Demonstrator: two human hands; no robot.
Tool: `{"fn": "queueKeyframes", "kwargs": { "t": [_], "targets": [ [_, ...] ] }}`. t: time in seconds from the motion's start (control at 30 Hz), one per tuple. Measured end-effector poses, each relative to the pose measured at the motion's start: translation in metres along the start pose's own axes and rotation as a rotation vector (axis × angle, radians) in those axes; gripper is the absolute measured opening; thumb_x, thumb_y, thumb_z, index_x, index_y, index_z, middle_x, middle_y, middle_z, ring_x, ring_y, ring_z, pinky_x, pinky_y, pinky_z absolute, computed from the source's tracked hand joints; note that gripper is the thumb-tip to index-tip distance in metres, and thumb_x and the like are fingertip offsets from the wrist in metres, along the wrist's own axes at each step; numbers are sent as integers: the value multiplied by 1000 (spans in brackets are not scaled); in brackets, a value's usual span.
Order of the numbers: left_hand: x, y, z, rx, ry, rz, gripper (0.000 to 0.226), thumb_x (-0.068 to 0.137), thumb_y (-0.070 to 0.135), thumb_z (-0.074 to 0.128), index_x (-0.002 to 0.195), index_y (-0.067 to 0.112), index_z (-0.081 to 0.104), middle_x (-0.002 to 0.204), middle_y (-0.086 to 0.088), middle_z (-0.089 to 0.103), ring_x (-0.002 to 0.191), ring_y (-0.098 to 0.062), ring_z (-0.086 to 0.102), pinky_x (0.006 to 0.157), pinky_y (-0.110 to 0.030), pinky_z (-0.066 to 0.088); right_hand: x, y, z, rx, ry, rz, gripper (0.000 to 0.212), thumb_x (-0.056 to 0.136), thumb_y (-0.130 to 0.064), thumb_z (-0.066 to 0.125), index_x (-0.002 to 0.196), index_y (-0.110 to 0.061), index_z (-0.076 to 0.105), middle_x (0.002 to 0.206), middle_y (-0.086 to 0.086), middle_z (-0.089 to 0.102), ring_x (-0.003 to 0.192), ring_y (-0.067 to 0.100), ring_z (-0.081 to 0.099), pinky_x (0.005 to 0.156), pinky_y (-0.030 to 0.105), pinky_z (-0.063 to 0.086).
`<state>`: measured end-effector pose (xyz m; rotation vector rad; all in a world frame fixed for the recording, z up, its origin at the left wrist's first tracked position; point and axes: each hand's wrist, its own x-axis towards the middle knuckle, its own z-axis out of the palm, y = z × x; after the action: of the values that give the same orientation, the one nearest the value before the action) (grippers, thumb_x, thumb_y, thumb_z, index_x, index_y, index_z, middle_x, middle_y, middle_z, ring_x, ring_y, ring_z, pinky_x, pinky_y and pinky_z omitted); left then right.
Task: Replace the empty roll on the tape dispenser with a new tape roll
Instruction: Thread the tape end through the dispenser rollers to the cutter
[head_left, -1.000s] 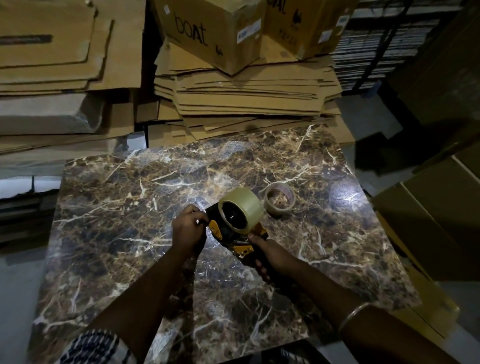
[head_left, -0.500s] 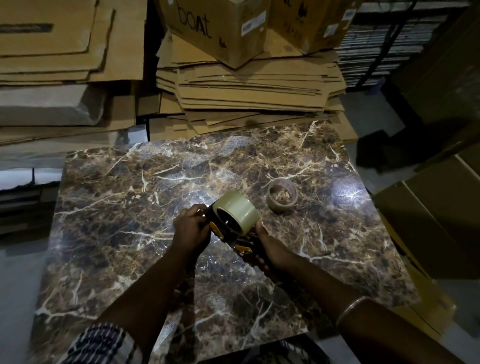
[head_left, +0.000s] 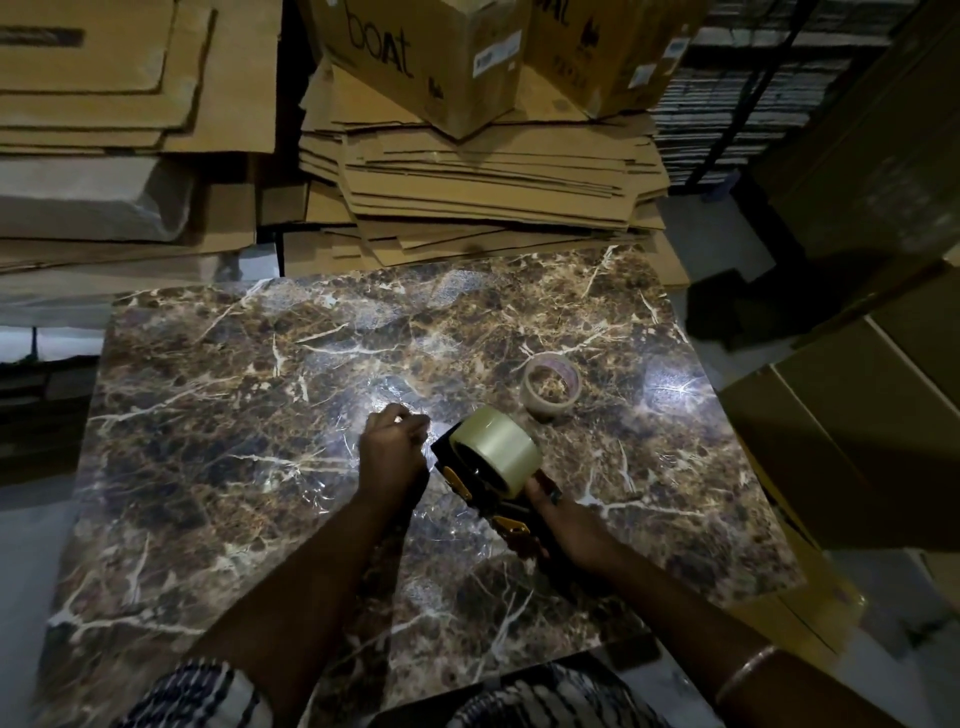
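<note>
Two rolls visible: new clear tape roll (head_left: 496, 448) sits on the black-and-yellow handheld dispenser (head_left: 480, 486), spent cardboard core (head_left: 550, 383) lying apart on brown marble tabletop (head_left: 234, 415). Your right hand (head_left: 569, 525) has its fingers clamped on the handle; left hand (head_left: 392, 449) fingers pinched together, seemingly on the tape end, so thread it next.

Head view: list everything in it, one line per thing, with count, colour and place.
new tape roll: one, clear yellowish, mounted on the dispenser
tape dispenser: one, black and yellow, over the table, held
empty roll: one, pale core, flat on the table beyond the dispenser
table: one, brown marble pattern, centre
flattened cardboard: stacks, brown, behind the table
boxes: two, brown, atop the stack
left hand: curled beside the dispenser's front; whether it holds tape is unclear
right hand: grips the dispenser handle; bangle on the wrist
</note>
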<state>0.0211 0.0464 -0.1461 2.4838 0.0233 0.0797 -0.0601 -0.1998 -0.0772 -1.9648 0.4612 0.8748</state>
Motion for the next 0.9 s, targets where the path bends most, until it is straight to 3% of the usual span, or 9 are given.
{"fn": "queueKeyframes", "kwargs": {
  "t": [0.07, 0.17, 0.27, 0.4, 0.47, 0.53, 0.6, 0.7, 0.9],
  "targets": [
    [-6, 18, 4, -50, -71, 38, 28, 73, 5, 67, 94, 20, 79, 83, -2, 62, 81, -25, 57, 64, -31, 45, 1, 1, 0, -24, 0, -6, 99, 64, -98, 29, 71, -11, 75, 62, 6, 71, 58, 20, 68, 62, 29, 52],
    [-8, 18, 1, -145, -117, 58, 38, 72, 4, 57, 98, 22, 79, 83, -1, 61, 80, -21, 57, 65, -32, 50, 3, 2, 1, -41, 44, -21, 127, 45, -111, 21, 100, -12, 78, 93, 12, 79, 86, 26, 75, 84, 37, 56],
    [-6, 6, -5, -131, -174, 90, 29, 85, 12, 57, 102, 23, 78, 93, 0, 62, 86, -20, 59, 72, -33, 52, 3, 7, 2, -24, 58, -29, 120, 59, -106, 28, 109, -8, 75, 105, 19, 77, 99, 32, 73, 97, 51, 55],
    [-7, -2, 1, -37, -186, 110, 41, 84, 50, 68, 114, 24, 75, 109, -2, 60, 96, -24, 55, 80, -31, 46, -7, 17, 2, -43, 96, 6, 81, 76, -92, 37, 96, -23, 75, 101, 13, 78, 94, 27, 75, 93, 51, 57],
    [-9, -5, 4, -9, -176, 123, 44, 84, 53, 66, 117, 25, 73, 111, -3, 60, 96, -25, 54, 81, -33, 46, -14, 12, 1, -49, 119, 4, 78, 78, -89, 35, 100, -24, 73, 100, 11, 78, 91, 23, 74, 90, 43, 58],
    [-10, -9, 6, -12, -170, 152, 45, 85, 54, 63, 118, 23, 73, 110, -4, 60, 94, -27, 56, 81, -36, 47, -19, 1, -2, -110, 114, 8, 84, 79, -83, 32, 105, -15, 75, 88, 10, 76, 77, 18, 69, 74, 31, 52],
    [-8, -11, 5, -28, -170, 177, 46, 87, 54, 61, 116, 21, 74, 110, -8, 62, 93, -29, 58, 80, -37, 48, -23, -11, -4, -166, 102, 40, 75, 90, -74, 34, 87, -10, 73, 71, 8, 66, 64, 16, 61, 59, 28, 40],
    [-7, -11, 4, -25, -155, 204, 47, 87, 53, 58, 114, 18, 75, 111, -11, 63, 94, -30, 59, 81, -36, 47, -27, -21, -5, -205, 132, 71, 60, 98, -66, 35, 62, -22, 55, 59, -1, 53, 57, 11, 51, 53, 27, 34],
    [-9, -11, 3, 2, -177, 168, 34, 83, 42, 61, 103, 22, 79, 115, -6, 61, 96, -27, 54, 79, -27, 40, -23, -35, 0, -265, 137, 93, 102, 54, -104, 24, 92, -22, 71, 85, 5, 72, 83, 22, 68, 75, 32, 49]
  ]
}}
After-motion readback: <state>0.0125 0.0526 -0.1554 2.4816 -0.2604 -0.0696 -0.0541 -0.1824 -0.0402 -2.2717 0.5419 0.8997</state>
